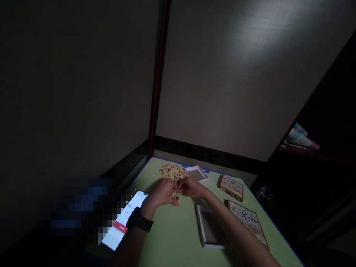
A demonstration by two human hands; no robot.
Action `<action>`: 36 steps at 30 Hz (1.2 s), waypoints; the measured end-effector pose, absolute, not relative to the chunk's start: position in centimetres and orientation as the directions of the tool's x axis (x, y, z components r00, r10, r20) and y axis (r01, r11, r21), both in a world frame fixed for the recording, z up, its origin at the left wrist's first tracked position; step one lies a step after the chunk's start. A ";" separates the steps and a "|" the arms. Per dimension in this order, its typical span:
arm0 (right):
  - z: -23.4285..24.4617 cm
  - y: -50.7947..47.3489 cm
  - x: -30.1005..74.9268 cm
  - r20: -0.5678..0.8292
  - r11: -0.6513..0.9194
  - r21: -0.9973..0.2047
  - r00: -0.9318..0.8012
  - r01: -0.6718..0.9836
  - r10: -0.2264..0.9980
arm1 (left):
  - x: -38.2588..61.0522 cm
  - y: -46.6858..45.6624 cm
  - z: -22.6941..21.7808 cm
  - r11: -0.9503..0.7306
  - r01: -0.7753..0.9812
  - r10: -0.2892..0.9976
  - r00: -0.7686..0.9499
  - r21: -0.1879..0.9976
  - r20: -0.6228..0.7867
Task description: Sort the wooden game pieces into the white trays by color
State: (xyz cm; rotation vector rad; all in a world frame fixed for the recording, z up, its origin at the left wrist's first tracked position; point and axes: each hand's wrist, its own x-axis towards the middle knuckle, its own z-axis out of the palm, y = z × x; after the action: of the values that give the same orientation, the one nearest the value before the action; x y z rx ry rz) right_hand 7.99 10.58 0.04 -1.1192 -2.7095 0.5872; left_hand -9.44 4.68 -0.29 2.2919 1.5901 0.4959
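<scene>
A heap of round wooden Chinese chess pieces [171,171] with red and dark markings lies near the table's far edge. My left hand [165,191], with a dark watch on its wrist, is just in front of the heap. Its fingers and thumb curl around a few pieces [176,195]. From the right, my right hand [191,187] meets it, fingertips pinched close above those same pieces. What the right fingertips grip is hidden. Beside the heap sits a shallow open box tray [196,173].
A second open tray [207,226] lies partly under my right forearm. Two printed boxes [232,187] rest along the right side of the green table [167,237]. At the left edge, a lit phone [122,222] shows a timer. Walls stand behind and left.
</scene>
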 end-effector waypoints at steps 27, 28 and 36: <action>1.5 10.6 8.5 0.091 0.638 -0.210 -0.635 0.741 0.767 | -9.2 4.1 1.3 -0.166 0.945 0.975 0.114 0.280 0.192; 1.4 10.6 8.8 0.069 0.646 -0.221 -0.649 0.731 0.758 | -9.1 4.0 1.4 -0.167 0.944 0.974 0.114 0.284 0.194; 1.6 11.6 9.2 -0.060 0.641 -0.251 -0.673 0.725 0.738 | -9.2 4.0 1.2 -0.187 0.939 0.966 0.123 0.290 0.226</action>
State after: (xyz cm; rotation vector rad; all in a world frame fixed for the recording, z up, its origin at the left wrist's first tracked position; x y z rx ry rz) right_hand 9.22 11.65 1.63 -1.2500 -2.8025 0.3962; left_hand -9.15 4.03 1.20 2.2953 1.9525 0.5618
